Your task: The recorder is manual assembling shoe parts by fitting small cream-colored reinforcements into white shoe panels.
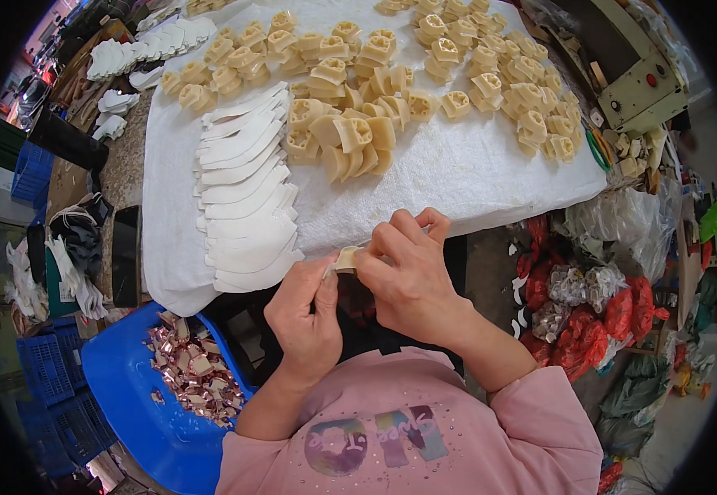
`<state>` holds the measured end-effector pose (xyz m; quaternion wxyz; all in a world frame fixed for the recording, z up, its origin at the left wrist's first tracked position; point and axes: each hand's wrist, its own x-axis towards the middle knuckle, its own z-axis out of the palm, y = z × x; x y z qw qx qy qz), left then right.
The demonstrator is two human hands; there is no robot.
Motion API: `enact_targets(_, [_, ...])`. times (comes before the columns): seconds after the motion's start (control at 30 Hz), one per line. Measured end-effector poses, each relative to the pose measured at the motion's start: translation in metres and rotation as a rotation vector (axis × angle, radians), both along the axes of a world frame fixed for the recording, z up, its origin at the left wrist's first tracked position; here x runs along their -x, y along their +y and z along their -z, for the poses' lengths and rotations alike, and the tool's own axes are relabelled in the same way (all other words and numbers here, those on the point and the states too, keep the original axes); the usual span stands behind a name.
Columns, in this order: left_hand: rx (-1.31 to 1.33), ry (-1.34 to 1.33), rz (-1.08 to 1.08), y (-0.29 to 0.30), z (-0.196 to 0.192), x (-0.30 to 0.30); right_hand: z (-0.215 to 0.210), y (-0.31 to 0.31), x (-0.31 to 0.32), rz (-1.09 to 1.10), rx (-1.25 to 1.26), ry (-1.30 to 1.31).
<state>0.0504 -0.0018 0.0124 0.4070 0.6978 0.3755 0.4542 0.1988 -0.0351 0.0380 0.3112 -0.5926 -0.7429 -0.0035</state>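
Cream-coloured small moulded piece [347,259], held at the near edge of the table, between both hands, just above the person's lap.

Left hand [305,312]: thumb and forefinger closed on the piece's left end, with a thin white strip pinched against it.

Right hand [408,272]: fingers curled over, tips pressed on the piece's right side; grip closed.

White cloth [474,177]: covers the table.

White curved cut-outs [247,194]: overlapping stack, left of centre on the cloth, just beyond the left hand.

Tan moulded pieces [358,132]: heaped and scattered across the far half of the cloth.

Blue tub [139,404]: near left, beside the person's left arm, holding shiny pinkish scraps.

Handling note: the work likely goes best with the piece steadied by the left pinch while the right fingertips press evenly along the edge, keeping the strip aligned.
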Motion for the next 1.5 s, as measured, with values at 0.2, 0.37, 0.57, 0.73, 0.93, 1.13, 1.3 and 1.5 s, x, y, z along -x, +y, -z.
enact_targets(0.2, [-0.279,0.153,0.006,-0.002,-0.002,0.003,0.015,0.005,-0.004,-0.042,-0.054,0.126])
enact_targets(0.37, [0.163,-0.171,0.113,0.005,0.012,0.003,0.025,-0.002,-0.009,-0.105,-0.049,0.385])
enact_targets(0.57, [0.056,-0.164,0.226,0.012,0.015,0.008,0.02,-0.006,-0.009,-0.23,0.019,0.529])
enact_targets(0.73, [-0.216,-0.091,0.159,0.012,0.012,0.001,0.021,-0.004,-0.011,-0.314,0.121,0.565])
enact_targets(0.93, [-0.189,-0.118,0.155,0.011,0.014,-0.002,0.018,0.0,-0.012,-0.381,0.124,0.493])
enact_targets(1.13, [-0.394,-0.085,0.096,0.016,0.002,0.004,0.018,0.001,-0.009,-0.25,-0.132,0.399])
enact_targets(1.3, [-0.378,-0.093,0.126,0.019,0.009,0.012,0.021,-0.003,-0.006,-0.173,-0.158,0.246])
enact_targets(1.5, [-0.257,-0.125,0.036,0.023,0.014,0.02,0.011,-0.01,0.004,-0.112,-0.152,0.361])
